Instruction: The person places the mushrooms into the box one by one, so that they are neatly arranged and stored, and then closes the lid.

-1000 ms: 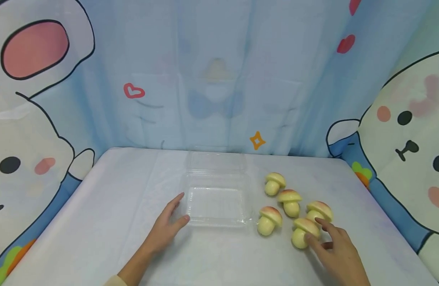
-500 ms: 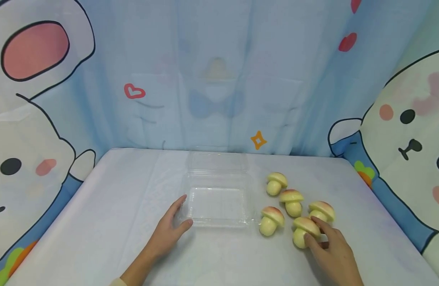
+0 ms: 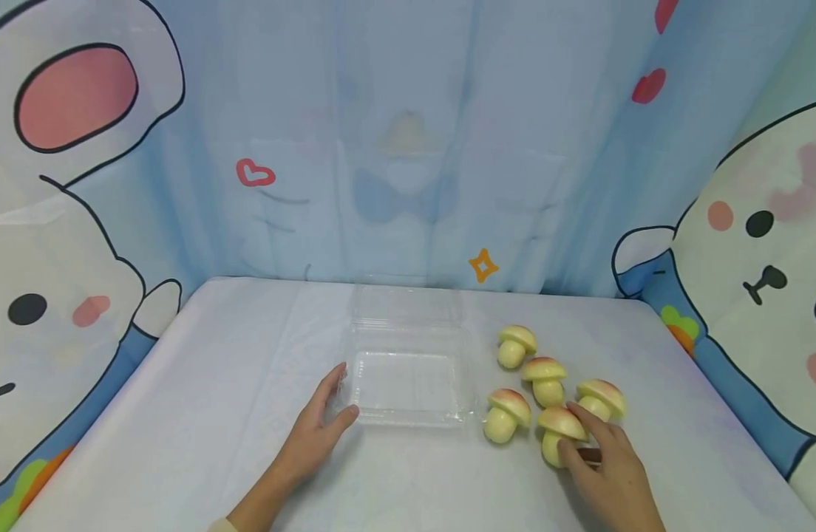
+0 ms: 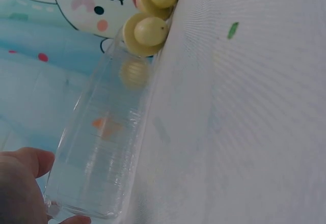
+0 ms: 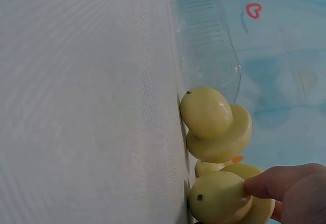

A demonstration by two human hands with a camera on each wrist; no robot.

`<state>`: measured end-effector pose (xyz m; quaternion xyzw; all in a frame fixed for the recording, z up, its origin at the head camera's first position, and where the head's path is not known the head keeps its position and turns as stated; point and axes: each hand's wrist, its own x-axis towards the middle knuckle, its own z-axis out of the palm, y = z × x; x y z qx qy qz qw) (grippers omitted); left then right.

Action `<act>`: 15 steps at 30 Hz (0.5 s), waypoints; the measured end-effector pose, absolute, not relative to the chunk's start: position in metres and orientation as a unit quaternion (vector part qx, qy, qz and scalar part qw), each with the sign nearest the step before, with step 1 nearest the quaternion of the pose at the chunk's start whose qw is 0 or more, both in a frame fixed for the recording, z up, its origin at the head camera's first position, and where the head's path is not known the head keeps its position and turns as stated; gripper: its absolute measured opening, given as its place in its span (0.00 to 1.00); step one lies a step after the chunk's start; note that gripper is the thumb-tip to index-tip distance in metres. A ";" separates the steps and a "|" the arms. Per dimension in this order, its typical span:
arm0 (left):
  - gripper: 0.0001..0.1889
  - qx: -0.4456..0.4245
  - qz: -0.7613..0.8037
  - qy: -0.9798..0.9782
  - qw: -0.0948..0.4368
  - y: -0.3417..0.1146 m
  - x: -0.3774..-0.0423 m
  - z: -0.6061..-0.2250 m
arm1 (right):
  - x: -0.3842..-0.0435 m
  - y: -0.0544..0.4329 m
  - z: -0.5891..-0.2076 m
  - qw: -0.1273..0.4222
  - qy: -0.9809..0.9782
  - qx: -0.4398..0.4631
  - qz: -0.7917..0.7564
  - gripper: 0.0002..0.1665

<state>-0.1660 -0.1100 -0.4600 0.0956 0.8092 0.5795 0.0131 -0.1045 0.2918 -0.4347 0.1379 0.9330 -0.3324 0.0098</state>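
Note:
A clear plastic box (image 3: 408, 384) with its lid raised at the back stands mid-table. My left hand (image 3: 317, 436) rests at its left side, fingers fairly straight, the thumb by the front corner. Toward the right, my right hand (image 3: 610, 465) pinches the nearest toy mushroom (image 3: 559, 428), pale yellow with a brownish cap, between thumb and fingers. In the right wrist view, the thumb (image 5: 260, 186) presses on that mushroom's stem. The mushroom looks upright and low at the table; whether it touches the cloth I cannot tell.
Several more toy mushrooms stand close by: one at the back (image 3: 517, 347), one in the middle (image 3: 545, 380), one beside the box (image 3: 506, 415) and one behind my right hand (image 3: 601, 399). White cloth covers the table (image 3: 248, 369); a printed blue curtain (image 3: 281, 222) hangs behind.
My right hand's fingers have closed on the front mushroom, which has shifted slightly left and straightened up. The left hand has moved slightly closer in to the box's side.

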 end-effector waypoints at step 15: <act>0.39 0.099 0.581 0.808 0.009 -0.110 -0.166 -0.461 | -0.103 0.293 -0.431 -0.076 0.900 0.182 -0.389 0.41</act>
